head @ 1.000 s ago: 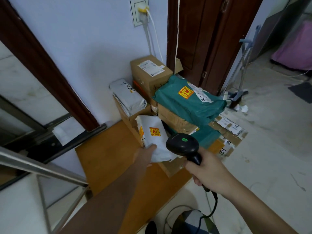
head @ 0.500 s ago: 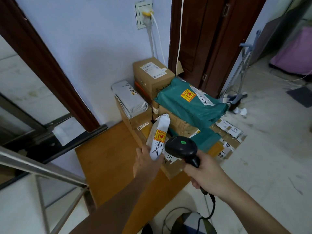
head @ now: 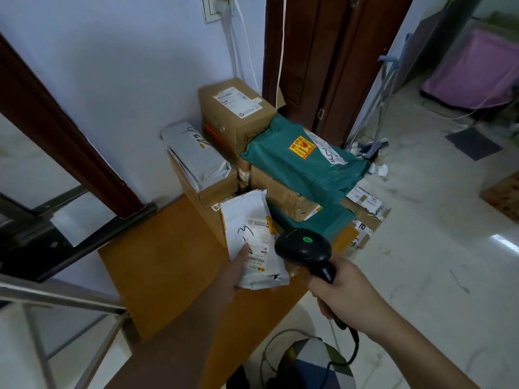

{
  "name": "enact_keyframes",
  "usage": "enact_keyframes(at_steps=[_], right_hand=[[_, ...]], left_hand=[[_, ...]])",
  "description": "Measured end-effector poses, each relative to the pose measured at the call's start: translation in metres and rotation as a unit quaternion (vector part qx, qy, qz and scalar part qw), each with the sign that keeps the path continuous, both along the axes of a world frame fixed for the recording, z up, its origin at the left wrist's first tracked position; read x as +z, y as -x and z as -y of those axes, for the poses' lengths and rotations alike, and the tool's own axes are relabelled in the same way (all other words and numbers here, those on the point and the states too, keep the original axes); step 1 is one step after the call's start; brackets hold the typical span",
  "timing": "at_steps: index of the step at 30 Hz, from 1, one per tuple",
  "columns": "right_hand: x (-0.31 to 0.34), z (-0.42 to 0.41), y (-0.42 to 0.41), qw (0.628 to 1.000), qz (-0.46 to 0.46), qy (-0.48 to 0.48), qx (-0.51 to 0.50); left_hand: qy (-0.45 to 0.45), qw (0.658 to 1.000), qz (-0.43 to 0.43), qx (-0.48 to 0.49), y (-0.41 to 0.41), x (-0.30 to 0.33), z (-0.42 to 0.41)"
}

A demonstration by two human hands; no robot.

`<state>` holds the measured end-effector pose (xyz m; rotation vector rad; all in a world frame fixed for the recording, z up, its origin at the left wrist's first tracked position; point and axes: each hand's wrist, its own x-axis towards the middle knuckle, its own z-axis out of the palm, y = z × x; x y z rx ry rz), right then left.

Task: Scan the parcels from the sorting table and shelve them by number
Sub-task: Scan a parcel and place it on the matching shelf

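White parcel [head: 252, 240], centre frame: turned label-up since a second ago, barcode now exposed; left hand [head: 234, 273] pinches its lower edge. Scanner [head: 304, 249], right hand [head: 345, 293] wrapped round handle, beside label; judged ready to scan

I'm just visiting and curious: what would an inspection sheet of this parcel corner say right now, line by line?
Surface: orange-brown table, parcels piled at its far end against the wall.
Job's things: white mailer, label side up, handwritten mark showing; black scanner, green light lit, beside the label.
Clutter: stacked cardboard boxes, grey mailer, green bag with an orange sticker.
Hands: left hand holds the mailer's near end; right hand grips the scanner handle.
Cables: scanner cord hanging below the right hand; white cables from the wall socket.
Surroundings: brown door, pale tiled floor.
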<state>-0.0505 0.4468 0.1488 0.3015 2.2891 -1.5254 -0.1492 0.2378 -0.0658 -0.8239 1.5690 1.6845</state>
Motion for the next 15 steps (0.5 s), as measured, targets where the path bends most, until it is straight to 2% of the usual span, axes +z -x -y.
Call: enact_keyframes(at_steps=[4,11,15], right_hand=[[0.003,0.002,0.000,1.000,-0.002,-0.020,0.004],[0.008,0.011,0.003,0.999,-0.031,-0.011,0.016],[0.008,0.017,0.002,0.999,-0.032,0.011,0.028]], left_hand=[[-0.018,0.998,-0.056,0.014,-0.006,0.009,0.011],[-0.002,0.995,-0.085,-0.053,-0.005,0.029,0.045],[0.014,0.992,-0.129,-0.010,0.000,0.043,0.075]])
